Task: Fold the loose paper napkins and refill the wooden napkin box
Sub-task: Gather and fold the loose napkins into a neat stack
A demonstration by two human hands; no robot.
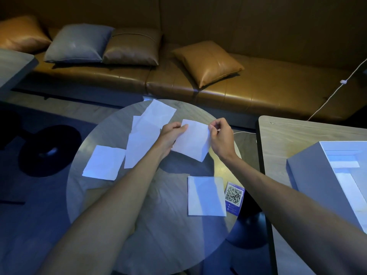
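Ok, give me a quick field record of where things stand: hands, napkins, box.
left hand: pinches held napkin's left edge
right hand: pinches its upper right corner
held napkin: raised off the round table
loose napkins: several flat, left and far side
near napkin: flat, looks folded, against QR card
box: open, on rectangular table at right

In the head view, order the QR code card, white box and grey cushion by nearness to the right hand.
1. QR code card, round table, near the right hand.
2. white box, on the right-hand table.
3. grey cushion, far left on the sofa.
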